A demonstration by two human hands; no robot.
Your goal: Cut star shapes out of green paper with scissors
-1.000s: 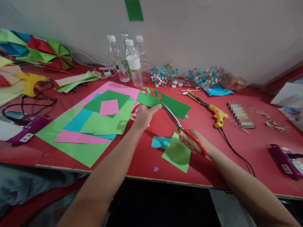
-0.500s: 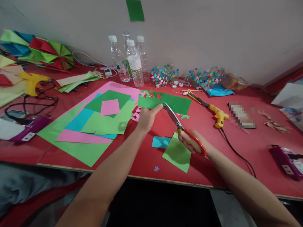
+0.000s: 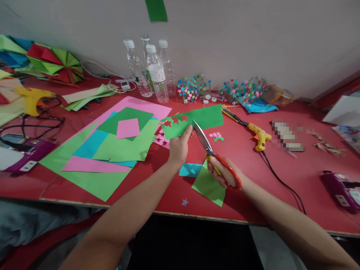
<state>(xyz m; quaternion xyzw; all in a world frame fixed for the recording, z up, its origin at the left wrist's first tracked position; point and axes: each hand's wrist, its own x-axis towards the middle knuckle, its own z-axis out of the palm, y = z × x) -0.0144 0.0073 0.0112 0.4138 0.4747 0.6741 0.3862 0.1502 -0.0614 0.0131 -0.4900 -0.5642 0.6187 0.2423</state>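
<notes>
A dark green paper strip (image 3: 208, 116) with star-shaped holes at its left end is pinched in my left hand (image 3: 180, 146), thumb on top. Red shows through the cut-outs. My right hand (image 3: 222, 170) is wrapped round the handles of red and yellow scissors (image 3: 227, 172). Their blades look closed and point up-left, the tip beside my left thumb at the strip's lower edge. Below my right hand lie a light green sheet (image 3: 206, 187) and a small blue piece (image 3: 189, 170). Pink paper with star holes (image 3: 161, 140) lies left of my left hand.
Layered coloured sheets (image 3: 107, 187) spread at left. Plastic bottles (image 3: 157, 75) and star-covered balls (image 3: 194, 88) stand near the wall. A yellow glue gun (image 3: 259, 137), a cutter (image 3: 233, 115) and a purple power strip (image 3: 341, 191) lie right; another glue gun (image 3: 32, 99) is at far left.
The green strip has turned, its right end swinging up and its left end down, uncovering small pink stars. My left hand has rotated with it. The scissors have shifted slightly down and left.
</notes>
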